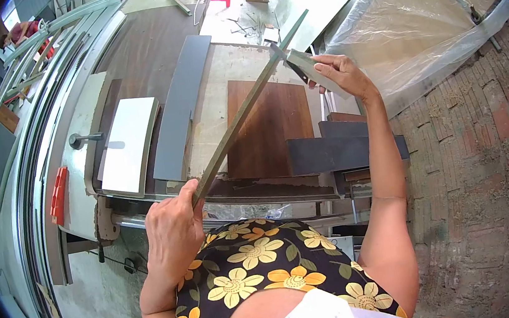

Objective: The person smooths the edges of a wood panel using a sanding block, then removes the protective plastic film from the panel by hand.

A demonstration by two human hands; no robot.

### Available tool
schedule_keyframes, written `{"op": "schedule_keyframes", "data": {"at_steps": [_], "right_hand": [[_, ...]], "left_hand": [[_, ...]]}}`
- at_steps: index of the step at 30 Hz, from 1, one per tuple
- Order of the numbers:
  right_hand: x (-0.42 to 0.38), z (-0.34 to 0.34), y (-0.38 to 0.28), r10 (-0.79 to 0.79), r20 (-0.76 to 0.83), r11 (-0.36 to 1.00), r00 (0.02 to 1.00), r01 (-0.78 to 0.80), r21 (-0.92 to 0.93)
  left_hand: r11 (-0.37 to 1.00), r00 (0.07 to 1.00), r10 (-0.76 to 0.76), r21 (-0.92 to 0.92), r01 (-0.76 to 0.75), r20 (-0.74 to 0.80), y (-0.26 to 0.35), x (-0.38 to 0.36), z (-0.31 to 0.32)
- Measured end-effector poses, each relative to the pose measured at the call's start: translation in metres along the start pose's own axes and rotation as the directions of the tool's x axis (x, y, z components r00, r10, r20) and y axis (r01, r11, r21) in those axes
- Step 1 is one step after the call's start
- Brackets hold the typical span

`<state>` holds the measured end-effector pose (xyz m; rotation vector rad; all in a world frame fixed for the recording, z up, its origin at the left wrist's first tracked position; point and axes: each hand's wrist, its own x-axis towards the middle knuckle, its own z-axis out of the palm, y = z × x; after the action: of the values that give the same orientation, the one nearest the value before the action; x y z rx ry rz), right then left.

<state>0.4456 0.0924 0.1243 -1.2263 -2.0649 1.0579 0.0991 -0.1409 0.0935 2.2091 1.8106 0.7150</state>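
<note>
My left hand (pixel 173 228) grips the near end of a long narrow board strip (pixel 235 126), which slants up and away to the right. Close to the strip's far part, my right hand (pixel 345 76) is closed around a flat grey-green piece (pixel 313 67) and a dark-handled tool (pixel 299 75). The tool's metal end overlaps the strip in this view; I cannot tell its exact kind. Beneath the strip lies a brown wood-grain panel (pixel 266 126) on the worktable.
A white board (pixel 130 138) and a long grey board (pixel 183 107) lie on the left, near a red plastic piece (pixel 60 195). Dark grey boards (pixel 348 151) jut out at the right edge. Plastic sheeting (pixel 421 20) covers a stack at right. Another person (pixel 20 33) is far left.
</note>
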Motion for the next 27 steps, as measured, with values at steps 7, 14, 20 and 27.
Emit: {"op": "schedule_keyframes", "data": {"at_steps": [7, 14, 20, 27], "right_hand": [[-0.005, 0.005, -0.009, 0.002, 0.063, 1.0, 0.998, -0.002, -0.01], [-0.001, -0.001, -0.018, 0.039, 0.05, 0.998, 0.998, -0.036, -0.058], [0.007, -0.015, -0.003, 0.046, 0.047, 0.998, 0.998, -0.044, -0.054], [0.02, -0.039, 0.012, 0.082, -0.05, 0.997, 0.995, -0.083, -0.007]], "left_hand": [[1.0, 1.0, 0.002, 0.011, -0.002, 0.004, -0.004, -0.002, 0.001], [1.0, 1.0, 0.012, 0.015, -0.012, 0.0, -0.005, -0.003, 0.001], [1.0, 1.0, 0.006, 0.001, -0.006, 0.004, -0.004, -0.003, 0.0], [1.0, 1.0, 0.014, 0.011, -0.014, 0.004, -0.003, -0.003, 0.0]]}}
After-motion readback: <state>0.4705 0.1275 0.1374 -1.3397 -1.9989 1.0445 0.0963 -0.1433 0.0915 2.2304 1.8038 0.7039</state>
